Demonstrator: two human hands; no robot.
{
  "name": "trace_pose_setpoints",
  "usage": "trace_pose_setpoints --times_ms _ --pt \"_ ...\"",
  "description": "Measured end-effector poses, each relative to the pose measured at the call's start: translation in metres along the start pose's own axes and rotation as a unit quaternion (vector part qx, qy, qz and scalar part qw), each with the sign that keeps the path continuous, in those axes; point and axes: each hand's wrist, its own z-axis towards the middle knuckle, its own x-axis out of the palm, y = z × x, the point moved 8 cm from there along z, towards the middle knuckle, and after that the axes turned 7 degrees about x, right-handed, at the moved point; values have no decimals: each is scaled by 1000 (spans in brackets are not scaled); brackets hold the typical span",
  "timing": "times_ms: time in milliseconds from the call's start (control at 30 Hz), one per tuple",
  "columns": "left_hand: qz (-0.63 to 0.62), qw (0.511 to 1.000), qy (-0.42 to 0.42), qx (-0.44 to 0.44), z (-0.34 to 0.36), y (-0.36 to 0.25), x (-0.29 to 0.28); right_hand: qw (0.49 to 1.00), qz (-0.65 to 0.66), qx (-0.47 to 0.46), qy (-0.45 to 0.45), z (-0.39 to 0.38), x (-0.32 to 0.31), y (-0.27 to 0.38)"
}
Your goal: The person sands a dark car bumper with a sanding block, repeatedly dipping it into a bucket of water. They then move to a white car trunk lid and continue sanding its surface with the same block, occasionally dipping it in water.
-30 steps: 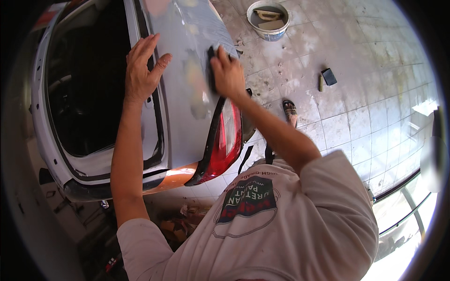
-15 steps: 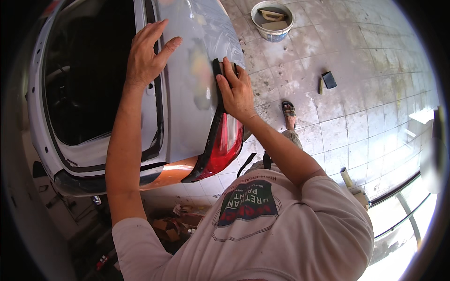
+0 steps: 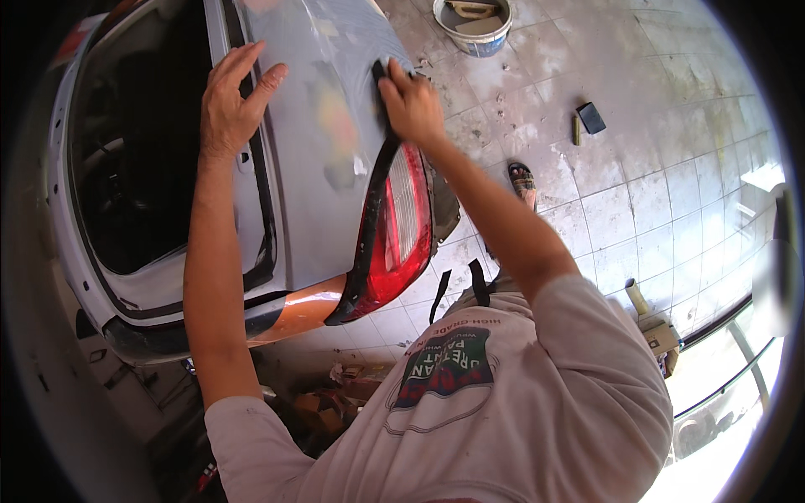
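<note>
A car's rear corner with dull grey, patchy bodywork (image 3: 309, 222) fills the upper left. On the panel, a smudged yellowish and reddish spot (image 3: 337, 121) lies between my hands. My right hand (image 3: 413, 105) grips a black sanding block (image 3: 380, 80) against the panel's outer edge, just above the red and clear tail light (image 3: 404, 214). Most of the block is hidden under my fingers. My left hand (image 3: 232, 101) is open, thumb apart from the fingers, over the edge beside the dark rear window opening (image 3: 147, 142). Whether its palm touches the car cannot be made out.
A white bucket (image 3: 482, 44) holding a tan-handled tool stands on the tiled floor (image 3: 625, 180) at the top. A dark block (image 3: 590, 118) and a short narrow piece (image 3: 576, 131) lie on the tiles. A cardboard box (image 3: 662, 344) sits at the right.
My right hand has slid the sanding block up and slightly left along the panel edge. The whole view has shifted a little, and my left hand remains by the window edge.
</note>
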Motion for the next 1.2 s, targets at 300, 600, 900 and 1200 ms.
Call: trace_pose_setpoints --times_ms 300,600,900,1200 --pt "5 1000 1 -9 0 5 0 991 -31 -114 -61 -31 0 47" --pt "18 999 14 -22 0 2 1 989 -34 -140 -29 -44 -6 42" --pt "6 999 16 -29 2 0 -2 992 -41 106 53 33 15 -18" --pt "10 999 24 -26 0 0 -2 996 -43 76 32 40 15 -23"
